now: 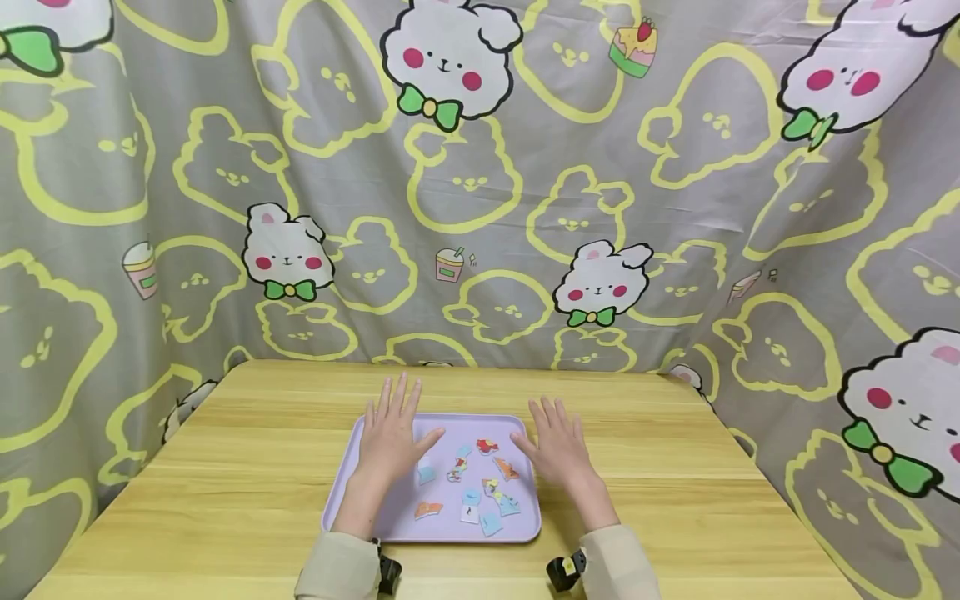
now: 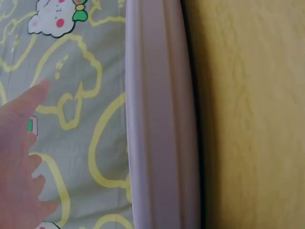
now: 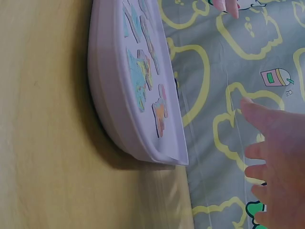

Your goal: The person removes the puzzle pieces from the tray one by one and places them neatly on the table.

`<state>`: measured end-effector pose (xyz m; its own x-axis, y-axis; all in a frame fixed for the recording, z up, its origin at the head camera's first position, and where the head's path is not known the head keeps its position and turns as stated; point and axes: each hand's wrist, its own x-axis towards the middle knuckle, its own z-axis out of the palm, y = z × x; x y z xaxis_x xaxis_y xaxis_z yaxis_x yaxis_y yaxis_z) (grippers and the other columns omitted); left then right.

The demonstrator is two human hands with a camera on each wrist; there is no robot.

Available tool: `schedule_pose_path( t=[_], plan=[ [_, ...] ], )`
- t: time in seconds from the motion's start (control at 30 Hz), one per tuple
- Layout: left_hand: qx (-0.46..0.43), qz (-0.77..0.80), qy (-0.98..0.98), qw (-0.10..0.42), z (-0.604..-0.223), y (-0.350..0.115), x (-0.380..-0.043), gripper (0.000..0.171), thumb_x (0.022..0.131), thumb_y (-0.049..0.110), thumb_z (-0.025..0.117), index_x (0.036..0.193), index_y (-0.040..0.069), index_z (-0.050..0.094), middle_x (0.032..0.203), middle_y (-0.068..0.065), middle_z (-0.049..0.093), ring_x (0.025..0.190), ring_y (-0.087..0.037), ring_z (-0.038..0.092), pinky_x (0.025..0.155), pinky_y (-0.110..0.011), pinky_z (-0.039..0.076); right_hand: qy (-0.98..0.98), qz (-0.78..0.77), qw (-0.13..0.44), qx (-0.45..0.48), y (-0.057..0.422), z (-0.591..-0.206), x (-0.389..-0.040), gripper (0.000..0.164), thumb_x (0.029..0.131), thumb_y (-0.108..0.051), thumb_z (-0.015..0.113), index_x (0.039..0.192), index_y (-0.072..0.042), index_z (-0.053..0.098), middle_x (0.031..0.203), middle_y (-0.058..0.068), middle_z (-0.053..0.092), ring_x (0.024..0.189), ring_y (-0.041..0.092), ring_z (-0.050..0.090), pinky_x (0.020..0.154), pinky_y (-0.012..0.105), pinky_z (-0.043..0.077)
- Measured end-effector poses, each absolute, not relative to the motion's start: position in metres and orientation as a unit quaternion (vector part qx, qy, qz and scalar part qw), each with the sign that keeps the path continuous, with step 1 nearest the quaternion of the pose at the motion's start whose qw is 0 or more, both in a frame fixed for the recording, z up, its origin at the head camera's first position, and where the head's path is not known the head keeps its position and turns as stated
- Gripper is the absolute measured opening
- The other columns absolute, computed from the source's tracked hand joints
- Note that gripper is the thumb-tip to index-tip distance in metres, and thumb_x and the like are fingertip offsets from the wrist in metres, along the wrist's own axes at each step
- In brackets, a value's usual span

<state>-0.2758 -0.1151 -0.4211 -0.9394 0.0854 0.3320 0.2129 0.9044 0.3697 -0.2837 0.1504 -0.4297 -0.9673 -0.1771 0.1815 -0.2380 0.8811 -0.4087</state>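
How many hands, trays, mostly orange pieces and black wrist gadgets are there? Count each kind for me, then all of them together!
Hands: 2 (left hand, right hand)
Tray: 1
Mostly orange pieces: 2
Black wrist gadgets: 2
Total: 7

Grey cartoon-print fabric (image 1: 480, 192) hung around three sides of a wood-grain table (image 1: 660, 483), marking a curtained-off nook whose wider room was hidden.
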Motion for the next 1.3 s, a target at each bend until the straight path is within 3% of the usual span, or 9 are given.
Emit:
schedule_pose_path(
  t=[0.37,0.8,1.3],
  plan=[
    [-0.088,-0.225,-0.957,0.160,-0.423,-0.122,-0.275,0.092,0.088,0.044,0.069,0.156,0.006,0.022,0.164,-0.018,0.017,0.152,-0.039,0.013,0.123,-0.059,0.019,-0.963,0.227,0.054,0.135,0.147,-0.434,-0.282,0.068,0.098,-0.040,0.054,0.150,-0.002,0.034,0.157,0.025,0.029,0.150,0.045,0.016,0.121,0.067,0.010],
    [-0.113,-0.273,-0.936,0.192,-0.425,-0.130,-0.275,0.094,0.080,0.031,0.080,0.151,-0.002,0.030,0.158,-0.023,0.029,0.148,-0.042,0.026,0.120,-0.056,0.028,-0.954,0.253,0.019,0.160,0.144,-0.439,-0.281,0.070,0.095,-0.032,0.062,0.150,0.002,0.033,0.155,0.027,0.033,0.147,0.045,0.023,0.122,0.060,0.019],
    [-0.090,-0.337,-0.918,0.189,-0.429,-0.144,-0.272,0.093,0.077,0.022,0.083,0.150,-0.004,0.031,0.157,-0.023,0.032,0.145,-0.042,0.031,0.117,-0.060,0.029,-0.946,0.267,-0.018,0.183,0.142,-0.443,-0.284,0.074,0.089,-0.024,0.071,0.149,0.003,0.035,0.155,0.028,0.031,0.144,0.045,0.031,0.120,0.057,0.027]
  ],
)
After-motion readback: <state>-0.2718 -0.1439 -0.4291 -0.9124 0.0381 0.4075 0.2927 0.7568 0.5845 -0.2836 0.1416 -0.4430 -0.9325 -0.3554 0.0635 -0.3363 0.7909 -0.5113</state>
